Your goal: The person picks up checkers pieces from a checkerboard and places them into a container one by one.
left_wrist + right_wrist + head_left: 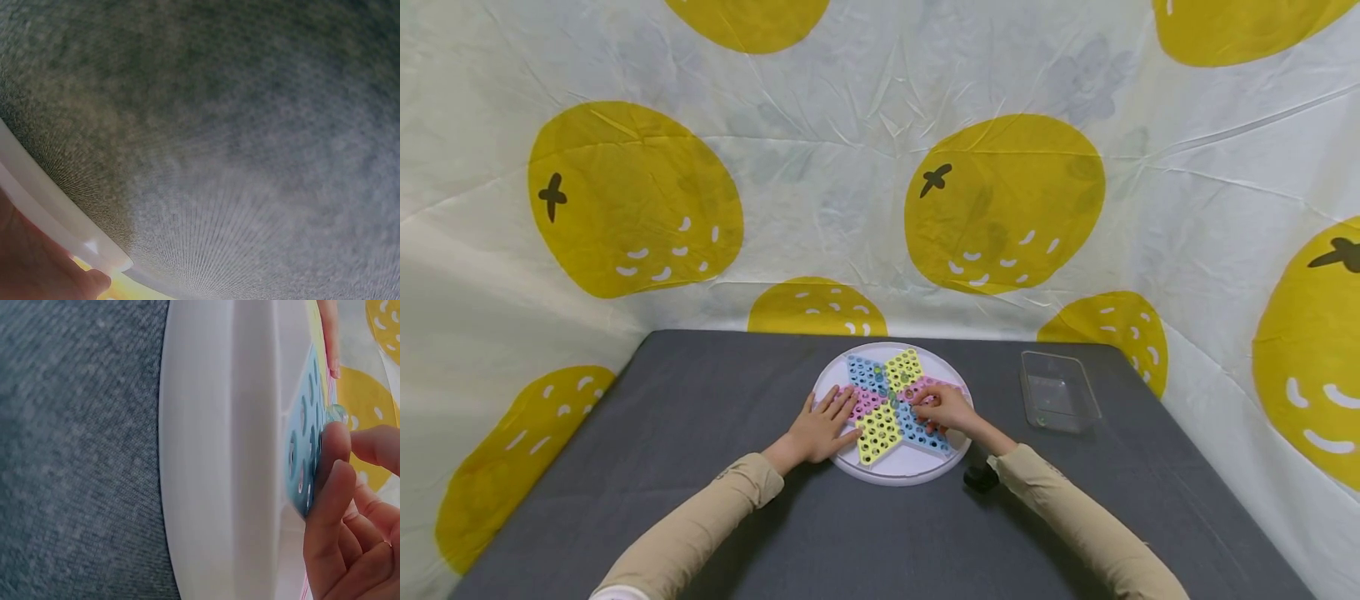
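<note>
A round white game board (891, 478) carries a star of blue, yellow and pink holed sections. My left hand (822, 423) rests over the board's left rim with fingers spread across the pink section (867, 403); its thumb lies toward the near yellow section (878, 435). Over the right side, my right hand (946, 408) bends its fingers low above the blue section (923, 432). At its fingertips a clear greenish glass marble (337, 413) shows in the right wrist view, pinched there and partly hidden. More marbles (892, 397) sit in the star's middle.
A clear plastic box (1058, 392) stands on the dark table right of the board, with a few small green marbles (1042, 421) inside. A small black object (981, 477) is by the right wrist. A fruit-patterned cloth (835, 167) hangs behind the table.
</note>
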Action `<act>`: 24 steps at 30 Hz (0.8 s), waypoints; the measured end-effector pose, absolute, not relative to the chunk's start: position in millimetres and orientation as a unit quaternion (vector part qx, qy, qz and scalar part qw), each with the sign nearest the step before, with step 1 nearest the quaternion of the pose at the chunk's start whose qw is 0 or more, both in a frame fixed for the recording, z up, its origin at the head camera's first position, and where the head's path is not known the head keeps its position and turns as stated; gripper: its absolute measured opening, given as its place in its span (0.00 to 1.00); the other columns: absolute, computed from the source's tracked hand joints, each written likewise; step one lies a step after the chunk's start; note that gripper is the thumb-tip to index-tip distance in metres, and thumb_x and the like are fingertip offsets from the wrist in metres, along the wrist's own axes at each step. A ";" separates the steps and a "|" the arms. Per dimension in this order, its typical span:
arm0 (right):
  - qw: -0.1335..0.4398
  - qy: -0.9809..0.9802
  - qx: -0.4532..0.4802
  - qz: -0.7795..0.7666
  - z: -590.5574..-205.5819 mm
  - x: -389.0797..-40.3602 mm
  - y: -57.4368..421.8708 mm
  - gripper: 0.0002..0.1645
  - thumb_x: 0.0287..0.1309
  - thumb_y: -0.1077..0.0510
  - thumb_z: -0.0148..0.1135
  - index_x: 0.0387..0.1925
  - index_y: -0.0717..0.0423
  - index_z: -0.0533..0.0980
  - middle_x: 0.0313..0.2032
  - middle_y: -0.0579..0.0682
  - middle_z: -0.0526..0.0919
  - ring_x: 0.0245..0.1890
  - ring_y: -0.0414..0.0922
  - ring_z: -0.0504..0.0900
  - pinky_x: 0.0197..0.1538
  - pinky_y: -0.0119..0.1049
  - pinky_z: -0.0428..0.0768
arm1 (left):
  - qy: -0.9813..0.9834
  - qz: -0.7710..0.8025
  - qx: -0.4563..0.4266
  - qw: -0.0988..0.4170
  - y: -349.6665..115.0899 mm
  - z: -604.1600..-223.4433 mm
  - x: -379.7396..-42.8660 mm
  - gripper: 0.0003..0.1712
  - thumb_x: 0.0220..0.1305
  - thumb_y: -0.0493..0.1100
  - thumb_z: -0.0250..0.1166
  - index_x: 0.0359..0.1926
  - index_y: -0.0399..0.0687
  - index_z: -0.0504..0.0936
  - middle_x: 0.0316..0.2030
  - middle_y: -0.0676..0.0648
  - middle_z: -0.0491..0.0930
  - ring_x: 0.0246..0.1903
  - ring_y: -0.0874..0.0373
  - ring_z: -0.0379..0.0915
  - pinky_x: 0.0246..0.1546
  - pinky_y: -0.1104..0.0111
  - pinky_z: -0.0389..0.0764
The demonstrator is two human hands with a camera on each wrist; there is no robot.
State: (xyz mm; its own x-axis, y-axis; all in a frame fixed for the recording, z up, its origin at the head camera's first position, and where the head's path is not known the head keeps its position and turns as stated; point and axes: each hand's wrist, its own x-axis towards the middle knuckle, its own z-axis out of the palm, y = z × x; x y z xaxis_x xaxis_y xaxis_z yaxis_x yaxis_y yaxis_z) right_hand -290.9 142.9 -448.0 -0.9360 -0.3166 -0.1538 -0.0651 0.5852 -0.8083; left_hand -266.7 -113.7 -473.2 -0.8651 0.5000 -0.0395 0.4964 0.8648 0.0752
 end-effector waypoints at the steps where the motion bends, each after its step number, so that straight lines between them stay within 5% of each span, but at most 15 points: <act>1: 0.142 0.880 -0.108 -0.439 -447.9 -290.9 142.6 0.12 0.52 0.58 0.60 0.38 0.60 0.75 0.20 0.48 0.81 0.12 0.37 0.74 0.15 0.31 0.72 | 0.965 0.032 0.258 0.030 -113.8 -473.5 -266.8 0.38 0.64 0.64 0.39 0.69 0.50 0.48 0.70 0.49 0.45 0.69 0.48 0.37 0.62 0.44 0.41; 24: 0.142 0.883 -0.115 -0.434 -444.6 -292.6 142.7 0.10 0.52 0.57 0.61 0.35 0.59 0.75 0.18 0.46 0.79 0.11 0.37 0.72 0.15 0.29 0.69 | 0.966 0.033 0.254 0.031 -112.8 -470.7 -267.9 0.38 0.64 0.64 0.38 0.69 0.50 0.48 0.70 0.49 0.45 0.69 0.49 0.37 0.62 0.44 0.43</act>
State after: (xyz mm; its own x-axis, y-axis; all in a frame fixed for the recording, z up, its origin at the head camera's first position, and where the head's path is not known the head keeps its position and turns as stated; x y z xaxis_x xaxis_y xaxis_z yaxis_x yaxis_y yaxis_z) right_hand -292.6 142.7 -444.6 -0.9337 -0.3250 -0.1504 -0.0795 0.5977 -0.7978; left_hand -267.9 -112.8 -470.7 -0.8687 0.4934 -0.0441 0.4893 0.8685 0.0788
